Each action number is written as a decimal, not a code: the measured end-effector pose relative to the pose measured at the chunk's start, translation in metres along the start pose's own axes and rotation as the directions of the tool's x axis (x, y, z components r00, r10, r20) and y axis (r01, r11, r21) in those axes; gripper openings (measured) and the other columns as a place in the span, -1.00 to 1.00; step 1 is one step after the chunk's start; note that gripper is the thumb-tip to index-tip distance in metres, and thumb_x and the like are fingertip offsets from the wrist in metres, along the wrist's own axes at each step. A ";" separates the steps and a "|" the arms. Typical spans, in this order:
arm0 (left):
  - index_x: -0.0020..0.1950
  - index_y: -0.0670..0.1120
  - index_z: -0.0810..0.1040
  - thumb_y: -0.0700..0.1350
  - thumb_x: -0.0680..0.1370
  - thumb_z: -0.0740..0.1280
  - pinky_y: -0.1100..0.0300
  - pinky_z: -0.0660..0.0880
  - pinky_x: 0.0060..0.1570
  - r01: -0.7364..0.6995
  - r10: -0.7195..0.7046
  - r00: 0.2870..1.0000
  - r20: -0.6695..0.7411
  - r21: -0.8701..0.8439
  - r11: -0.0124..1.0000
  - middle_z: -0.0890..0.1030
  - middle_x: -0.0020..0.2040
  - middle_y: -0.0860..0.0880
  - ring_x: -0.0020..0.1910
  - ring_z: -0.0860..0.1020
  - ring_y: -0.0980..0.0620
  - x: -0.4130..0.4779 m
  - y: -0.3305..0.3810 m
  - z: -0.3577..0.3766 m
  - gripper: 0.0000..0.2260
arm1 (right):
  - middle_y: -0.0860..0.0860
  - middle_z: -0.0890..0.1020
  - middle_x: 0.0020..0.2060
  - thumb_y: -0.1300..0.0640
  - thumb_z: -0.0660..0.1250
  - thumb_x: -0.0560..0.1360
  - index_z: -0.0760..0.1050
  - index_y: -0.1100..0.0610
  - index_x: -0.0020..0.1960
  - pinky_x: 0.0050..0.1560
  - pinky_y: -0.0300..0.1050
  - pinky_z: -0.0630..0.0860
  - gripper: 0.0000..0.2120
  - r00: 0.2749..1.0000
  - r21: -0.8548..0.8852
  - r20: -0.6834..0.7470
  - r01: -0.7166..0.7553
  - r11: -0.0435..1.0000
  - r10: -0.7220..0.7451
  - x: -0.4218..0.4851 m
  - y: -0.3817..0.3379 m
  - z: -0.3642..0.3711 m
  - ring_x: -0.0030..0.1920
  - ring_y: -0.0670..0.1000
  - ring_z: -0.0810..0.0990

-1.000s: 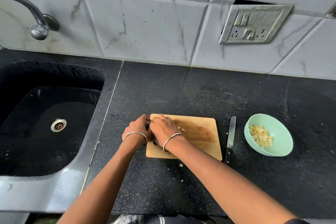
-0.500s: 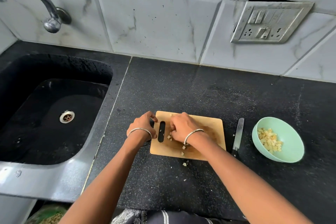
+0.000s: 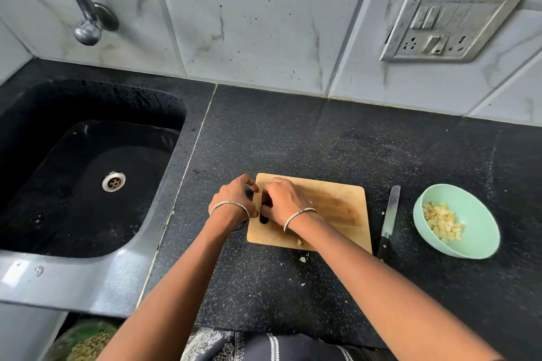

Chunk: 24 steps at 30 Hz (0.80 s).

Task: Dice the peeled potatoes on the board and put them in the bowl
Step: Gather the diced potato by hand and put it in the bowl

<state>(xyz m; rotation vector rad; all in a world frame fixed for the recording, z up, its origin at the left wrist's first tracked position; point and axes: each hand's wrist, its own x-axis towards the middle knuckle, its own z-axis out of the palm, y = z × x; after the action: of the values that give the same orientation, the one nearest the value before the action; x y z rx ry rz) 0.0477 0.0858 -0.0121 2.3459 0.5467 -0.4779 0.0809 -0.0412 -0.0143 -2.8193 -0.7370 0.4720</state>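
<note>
On the desk my left hand and right hand crowd the left end of the board, fingers curled (round anything, I cannot tell), with the bowl of diced potato well right, past the knife.

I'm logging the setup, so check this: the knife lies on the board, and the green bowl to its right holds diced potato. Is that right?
No. The knife lies on the counter, between the board and the bowl, not on the board; the head view shows it. The bowl to its right does hold diced potato.
</note>
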 end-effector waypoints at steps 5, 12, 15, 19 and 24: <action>-0.02 0.17 0.46 -0.15 0.29 0.51 0.02 0.58 -0.04 0.005 -0.005 1.000 0.010 0.007 1.000 0.63 -0.09 0.02 -0.07 0.60 -0.08 0.000 0.001 -0.002 -0.61 | 0.07 0.56 -0.06 0.03 0.42 0.41 0.57 0.11 -0.11 -0.12 -0.07 0.49 -0.84 0.999 0.049 0.011 -0.033 0.998 0.033 0.001 -0.002 -0.008 -0.02 0.12 0.56; 0.03 0.17 0.46 -0.20 0.29 0.53 0.01 0.55 0.02 0.005 -0.006 0.999 0.032 0.008 1.000 0.61 -0.02 0.02 0.00 0.59 -0.09 0.002 -0.001 -0.001 -0.55 | -0.06 0.60 -0.07 0.21 0.41 0.42 0.62 -0.04 -0.12 0.02 -0.11 0.53 -0.84 0.995 0.012 -0.042 -0.086 0.996 0.086 -0.016 0.026 -0.032 -0.01 0.01 0.58; 0.02 0.18 0.46 -0.17 0.27 0.53 0.08 0.51 -0.05 -0.002 0.001 0.999 0.032 0.020 1.000 0.62 -0.03 0.02 -0.01 0.59 -0.09 0.002 -0.001 -0.002 -0.55 | -0.08 0.63 -0.15 0.14 0.46 0.42 0.65 -0.04 -0.15 -0.07 -0.12 0.56 -0.92 0.998 0.090 -0.016 -0.051 0.995 0.053 -0.016 0.015 -0.031 -0.11 -0.02 0.60; 0.00 0.19 0.46 -0.17 0.27 0.54 0.05 0.52 -0.03 0.003 -0.003 0.999 0.032 0.011 1.000 0.63 -0.02 0.03 0.00 0.59 -0.09 0.002 -0.003 -0.001 -0.56 | 0.02 0.63 -0.07 -0.01 0.49 0.39 0.65 -0.01 -0.06 -0.10 -0.07 0.56 -0.85 0.997 -0.020 0.048 -0.066 0.998 0.067 -0.011 -0.001 -0.020 -0.05 0.10 0.60; 0.05 0.15 0.48 -0.16 0.34 0.45 0.10 0.45 -0.11 -0.015 0.015 1.000 -0.006 0.028 0.999 0.63 0.05 -0.02 0.05 0.58 -0.13 0.003 -0.004 0.001 -0.63 | 0.14 0.58 0.11 0.04 0.48 0.41 0.54 0.11 0.20 0.07 0.06 0.53 -0.60 0.992 -0.189 0.092 -0.073 0.979 0.091 -0.004 -0.018 -0.017 0.14 0.22 0.56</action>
<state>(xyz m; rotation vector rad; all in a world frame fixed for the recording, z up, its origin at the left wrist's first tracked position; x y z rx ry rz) 0.0476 0.0885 -0.0165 2.3773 0.5278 -0.4741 0.0757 -0.0298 0.0072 -3.0281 -0.7200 0.5912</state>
